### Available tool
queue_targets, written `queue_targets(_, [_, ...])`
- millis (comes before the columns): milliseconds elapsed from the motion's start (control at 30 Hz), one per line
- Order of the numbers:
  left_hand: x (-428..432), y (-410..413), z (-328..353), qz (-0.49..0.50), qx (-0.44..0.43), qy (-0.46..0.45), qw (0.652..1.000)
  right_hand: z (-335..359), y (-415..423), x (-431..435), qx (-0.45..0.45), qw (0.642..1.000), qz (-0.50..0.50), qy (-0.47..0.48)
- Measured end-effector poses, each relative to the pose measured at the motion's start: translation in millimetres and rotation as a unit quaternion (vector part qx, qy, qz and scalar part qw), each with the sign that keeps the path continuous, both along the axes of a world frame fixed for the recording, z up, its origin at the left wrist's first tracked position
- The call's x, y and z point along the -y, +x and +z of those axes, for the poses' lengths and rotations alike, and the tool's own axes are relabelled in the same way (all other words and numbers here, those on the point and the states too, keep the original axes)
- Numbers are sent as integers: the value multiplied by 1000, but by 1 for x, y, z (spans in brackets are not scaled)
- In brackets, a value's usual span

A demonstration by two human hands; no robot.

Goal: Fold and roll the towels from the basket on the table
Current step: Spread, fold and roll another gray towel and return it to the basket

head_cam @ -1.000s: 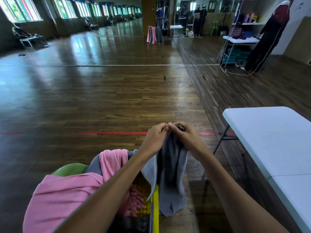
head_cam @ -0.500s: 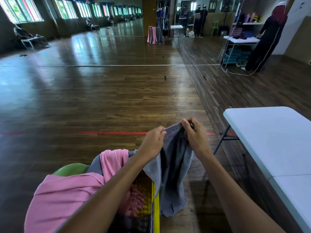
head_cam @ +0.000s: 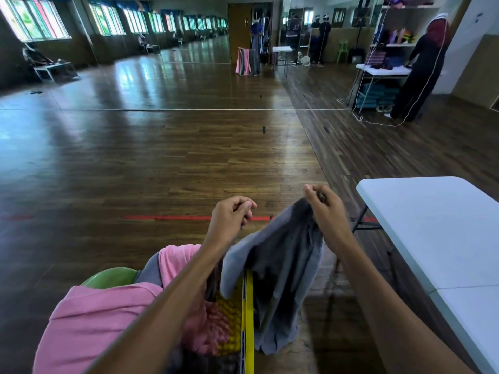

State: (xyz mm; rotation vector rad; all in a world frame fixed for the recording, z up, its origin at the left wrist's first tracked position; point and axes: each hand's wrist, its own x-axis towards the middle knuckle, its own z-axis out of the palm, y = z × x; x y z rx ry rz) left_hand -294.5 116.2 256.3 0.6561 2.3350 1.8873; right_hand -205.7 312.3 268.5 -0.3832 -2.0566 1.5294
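Right side: white folding table (head_cam: 437, 238) stands on dark wood floor (head_cam: 162, 163). Red tape line (head_cam: 189, 217) lies across the floor, passing behind its leg.

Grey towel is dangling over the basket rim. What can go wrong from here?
1. Only the right hand pinches the grey towel, at one corner; the left hand is curled beside it, holding nothing. The towel could slip to the floor.
2. The towel's lower part hangs across the yellow basket rim and might snag when lifted toward the table.

The left grip (head_cam: 232, 215) and right grip (head_cam: 327, 211) are bare, and both forearms bare throughout.
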Motion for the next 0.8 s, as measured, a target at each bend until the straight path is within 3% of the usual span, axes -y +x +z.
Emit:
queue_targets(233, [-16, 15, -7, -105, -10, -114, 988, 6, -5, 14, -24, 999, 45, 13])
queue_targets(467, [-30, 31, -27, -97, -43, -46, 993, 16, -6, 16, -45, 997, 52, -36])
queue_targets(633, [-32, 25, -30, -173, 31, -47, 983, 18, -8, 10, -58, 996, 35, -54])
queue_targets(800, [-20, 13, -35, -150, 55, -25, 987, 17, -5, -6, -63, 996, 11, -55])
